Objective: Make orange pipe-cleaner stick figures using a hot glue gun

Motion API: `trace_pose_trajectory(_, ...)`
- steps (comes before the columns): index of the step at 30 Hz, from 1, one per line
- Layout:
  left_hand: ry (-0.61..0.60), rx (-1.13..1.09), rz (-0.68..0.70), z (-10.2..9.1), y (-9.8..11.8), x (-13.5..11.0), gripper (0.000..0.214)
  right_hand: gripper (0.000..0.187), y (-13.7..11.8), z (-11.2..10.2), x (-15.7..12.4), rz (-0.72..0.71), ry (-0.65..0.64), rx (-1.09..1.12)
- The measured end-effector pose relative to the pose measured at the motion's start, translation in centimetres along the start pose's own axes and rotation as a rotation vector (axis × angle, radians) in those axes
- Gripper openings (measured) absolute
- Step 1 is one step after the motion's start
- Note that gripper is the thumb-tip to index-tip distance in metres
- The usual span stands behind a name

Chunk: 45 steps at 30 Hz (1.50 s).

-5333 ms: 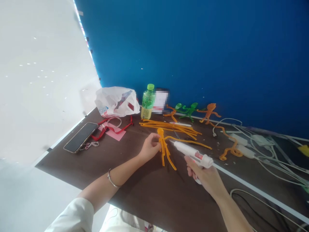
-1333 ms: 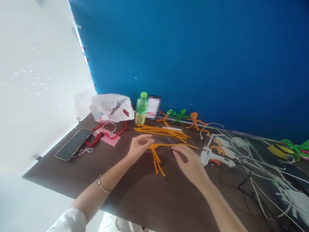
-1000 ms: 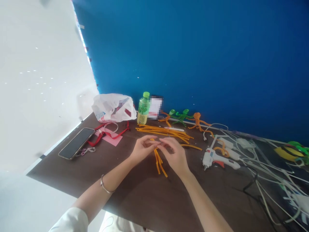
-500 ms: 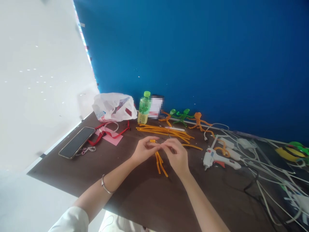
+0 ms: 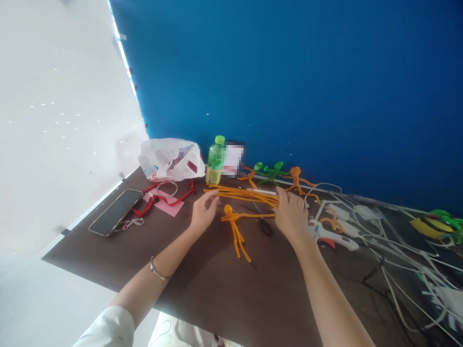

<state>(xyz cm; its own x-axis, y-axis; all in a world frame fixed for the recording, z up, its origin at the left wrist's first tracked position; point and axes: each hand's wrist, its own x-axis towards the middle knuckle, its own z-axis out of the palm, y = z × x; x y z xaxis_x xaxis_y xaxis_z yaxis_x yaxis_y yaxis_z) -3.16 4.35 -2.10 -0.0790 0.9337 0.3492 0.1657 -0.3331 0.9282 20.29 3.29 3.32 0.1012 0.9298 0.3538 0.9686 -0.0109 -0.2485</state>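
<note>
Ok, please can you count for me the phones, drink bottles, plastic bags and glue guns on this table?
Smartphone: 1
Green-capped drink bottle: 1
White plastic bag: 1
White hot glue gun: 1
Total: 4

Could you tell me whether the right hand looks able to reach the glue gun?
Probably yes: the right hand sits right beside the glue gun, and nothing seems to lie between them.

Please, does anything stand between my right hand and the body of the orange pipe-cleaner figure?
Yes: black-handled metal scissors lie between the right hand and the orange pipe-cleaner figure's body, just below its long arm.
</note>
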Motion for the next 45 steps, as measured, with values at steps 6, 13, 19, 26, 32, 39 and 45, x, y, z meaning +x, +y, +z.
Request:
trace_pose_trajectory(6, -0.159, 0.497, 0.102, -0.1, -1.5, 0.0, 0.018, 0.022, -2.3, 3.4, -4.6, -0.102, -0.270, 0.285)
trace_pose_trajectory(13, -0.423, 0.665, 0.068, 0.3, -1.8, -0.4, 0.013, 0.017, -4.8, 5.8, -6.5, -0.027, -0.251, 0.377)
trace_pose_trajectory(19, -0.305, 0.557, 0.105, 0.7, -0.8, -0.5, 0.016, 0.024, -4.6, 4.4, -6.2, 0.062, 0.001, 0.580)
trace_pose_trajectory(26, -0.294, 0.510, 0.230, 2.0, 1.4, -2.5, 0.014, 0.032, -5.9, 3.8, -5.2, 0.314, -0.157, 1.116)
trace_pose_trajectory(32, -0.272, 0.952, 0.022, 3.1, 2.5, -4.4, 0.044, 0.030, -4.5, 4.5, -5.0, 0.442, -0.037, 1.350)
trace_pose_trajectory(39, -0.336, 0.705, -0.081, 4.2, 1.2, -4.8, 0.018, 0.020, -4.0, 3.5, -5.3, 0.479, -0.082, 1.590)
trace_pose_trajectory(45, -0.255, -0.222, -0.357, 4.4, 0.2, -3.8, 0.018, 0.024, -4.4, 3.1, -6.3, 0.405, -0.070, 1.526)
